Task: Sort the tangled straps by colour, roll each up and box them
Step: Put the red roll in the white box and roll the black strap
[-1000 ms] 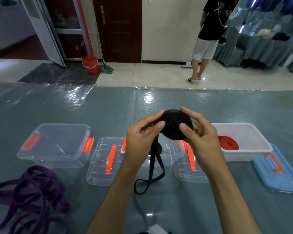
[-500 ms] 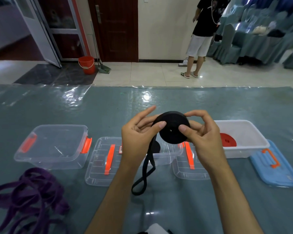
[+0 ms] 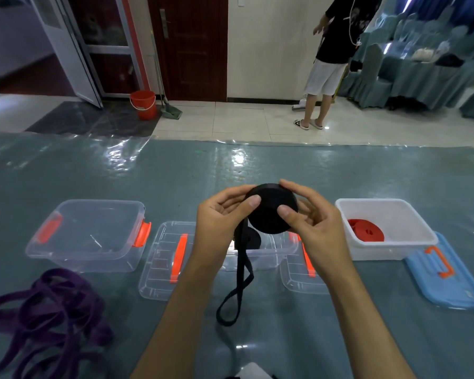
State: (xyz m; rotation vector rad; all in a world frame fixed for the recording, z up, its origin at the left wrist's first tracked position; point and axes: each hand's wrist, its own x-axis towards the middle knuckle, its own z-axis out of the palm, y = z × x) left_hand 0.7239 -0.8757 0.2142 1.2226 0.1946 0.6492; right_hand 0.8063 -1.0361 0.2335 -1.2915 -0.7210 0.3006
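Note:
Both hands hold a black strap roll (image 3: 268, 214) up above the table. My left hand (image 3: 219, 222) pinches its left edge with thumb on the face; my right hand (image 3: 312, 225) grips the right side, thumb on the front. A loose black tail (image 3: 238, 285) hangs down in a loop to the table. Behind it, a second black roll (image 3: 253, 237) lies in the middle clear box (image 3: 268, 253). A red strap roll (image 3: 365, 229) lies in the white box (image 3: 419, 236). Tangled purple straps (image 3: 47, 313) lie at the lower left.
A clear box with orange latches (image 3: 66, 253) stands at the left. Two clear lids (image 3: 162, 269) (image 3: 298, 280) lie flat in front of the middle box, a blue lid (image 3: 449, 280) at the right. A person (image 3: 331, 56) stands on the floor beyond the table.
The hanging black tail has shortened as more strap wound onto the roll; my hands have shifted their fingers around the roll. The person behind has moved a little.

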